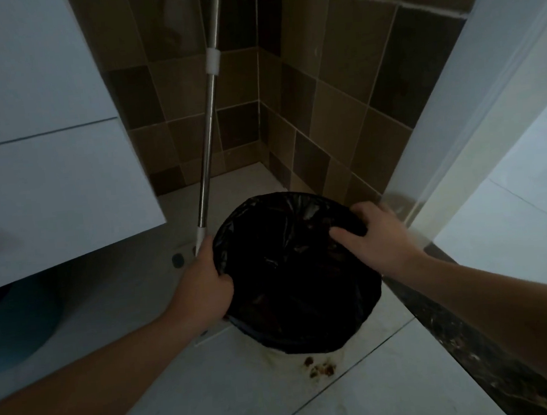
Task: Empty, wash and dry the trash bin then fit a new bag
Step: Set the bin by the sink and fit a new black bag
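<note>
- A white cabinet (42, 153) fills the upper left of the frame, above the pale floor (214, 392).
- A metal pole (208, 127) leans in the tiled corner, at the upper middle.
- The left hand (203, 285) holds the left rim of the trash bin, its grip curled over the black bag (296, 271) there.
- The trash bin (277, 354) stands on the floor at the lower middle; the black bag lines it and folds over its rim.
- Brown stains (321, 369) mark the bin's pale wall below the bag.
- The right hand (376, 235) holds the right rim, fingers pressed into the bag.
- A dark threshold (494, 370) runs at the lower right.
</note>
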